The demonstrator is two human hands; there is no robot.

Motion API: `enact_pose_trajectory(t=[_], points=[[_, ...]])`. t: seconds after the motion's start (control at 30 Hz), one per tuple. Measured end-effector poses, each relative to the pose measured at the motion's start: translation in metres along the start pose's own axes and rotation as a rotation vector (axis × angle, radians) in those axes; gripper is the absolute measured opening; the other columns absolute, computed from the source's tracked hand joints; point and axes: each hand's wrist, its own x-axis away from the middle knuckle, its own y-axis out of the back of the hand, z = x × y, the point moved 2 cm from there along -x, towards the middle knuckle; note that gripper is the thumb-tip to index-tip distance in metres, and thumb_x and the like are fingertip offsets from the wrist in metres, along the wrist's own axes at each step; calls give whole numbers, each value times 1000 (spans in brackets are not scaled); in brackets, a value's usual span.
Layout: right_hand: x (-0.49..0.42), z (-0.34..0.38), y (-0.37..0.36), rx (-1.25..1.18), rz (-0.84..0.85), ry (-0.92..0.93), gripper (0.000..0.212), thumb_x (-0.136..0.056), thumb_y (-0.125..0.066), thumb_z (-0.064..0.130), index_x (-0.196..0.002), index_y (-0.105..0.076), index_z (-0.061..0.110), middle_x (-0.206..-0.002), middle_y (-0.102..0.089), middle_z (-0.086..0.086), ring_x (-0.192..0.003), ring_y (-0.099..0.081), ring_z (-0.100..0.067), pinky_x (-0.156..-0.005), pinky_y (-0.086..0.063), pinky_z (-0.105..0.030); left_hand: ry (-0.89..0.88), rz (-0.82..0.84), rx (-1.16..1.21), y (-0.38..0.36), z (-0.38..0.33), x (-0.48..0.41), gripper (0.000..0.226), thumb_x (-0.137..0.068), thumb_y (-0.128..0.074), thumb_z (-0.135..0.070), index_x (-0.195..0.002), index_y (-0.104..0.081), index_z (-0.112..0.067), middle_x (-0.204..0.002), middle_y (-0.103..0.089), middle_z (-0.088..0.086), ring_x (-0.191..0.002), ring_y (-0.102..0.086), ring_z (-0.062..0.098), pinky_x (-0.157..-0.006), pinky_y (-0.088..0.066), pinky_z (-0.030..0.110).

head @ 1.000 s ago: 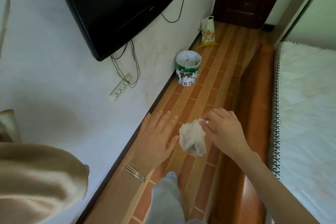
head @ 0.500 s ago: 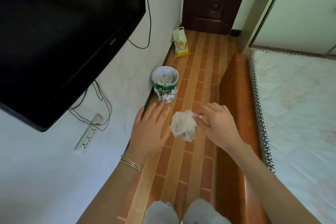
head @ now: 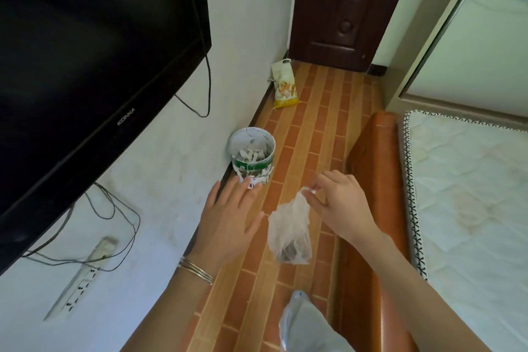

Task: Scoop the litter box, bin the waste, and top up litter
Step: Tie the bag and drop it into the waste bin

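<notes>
Waste bag (head: 290,234), a thin see-through plastic one with a dark clump in its bottom, hangs in the air over the tiled floor (head: 311,134), between the person's two hands. The right hand (head: 340,206) holds it by its bunched top: the thumb and the first fingers (head: 310,197) pinch the plastic, and the other fingers are loosely curled above. The left hand (head: 228,217) is just beside the bag and apart from it, palm down, with its fingers straight and spread and nothing in them. Thin metal bangles (head: 195,268) circle that wrist.

Ahead of the left hand a round bin (head: 251,163) with a green and white wrapper stands on the floor against the wall, with pale scraps lying inside it. In the view the left fingertips overlap the foot of the bin; whether they touch it cannot be told. Farther along the same wall a yellow and white sack (head: 284,86) stands upright near a dark wooden door (head: 343,8).

To the right runs the glossy brown frame (head: 368,166) of a bed, with a white quilted mattress (head: 471,194) on it. On the left wall hangs a black television (head: 85,51), with cables trailing down to a white power strip (head: 77,286). A grey trouser leg (head: 303,323) shows at the bottom edge.
</notes>
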Motion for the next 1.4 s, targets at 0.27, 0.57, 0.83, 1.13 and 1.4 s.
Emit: enact_pose_trajectory(t=[0.27,0.57,0.83,1.13,1.4], points=[[-105,-88,-7,-43,95,73,8,-84,-63,28,-80,-61,21,-77,-60,10,-75,-57,-16,-66,-40,-32,124,30,25,-18,-20,-115,59,-96,-17,-52,-138,-47,-23,-140,-50,0,-131,-45,22,-109,-32,46],[-190,-154,-36,-91,141,94,10,-83,-58,30,-80,-61,21,-76,-60,11,-75,-58,-15,-65,-32,-28,168,43,41,-34,-14,-207,66,-97,-6,-52,-134,-52,-22,-139,-51,1,-130,-46,23,-108,-34,48],[-281,-186,-75,-93,205,97,9,-85,-61,30,-82,-62,22,-78,-60,11,-78,-57,-12,-67,-35,-27,186,27,74,-55,27,-300,60,-97,-16,-51,-129,-56,-21,-134,-56,3,-125,-51,23,-104,-39,49],[-378,-199,-112,-152,267,153,5,-82,-63,28,-83,-63,23,-79,-60,12,-79,-56,-12,-70,-27,-25,200,12,74,-82,78,-390,53,-91,-42,-48,-137,-47,-23,-139,-51,3,-130,-45,21,-108,-32,47],[-480,-232,-163,-224,270,170,3,-83,-63,22,-83,-64,19,-84,-64,6,-80,-58,-18,-72,-47,-37,305,-2,49,-107,110,-449,51,-88,-46,-46,-130,-56,-19,-134,-56,5,-126,-50,25,-108,-34,45]])
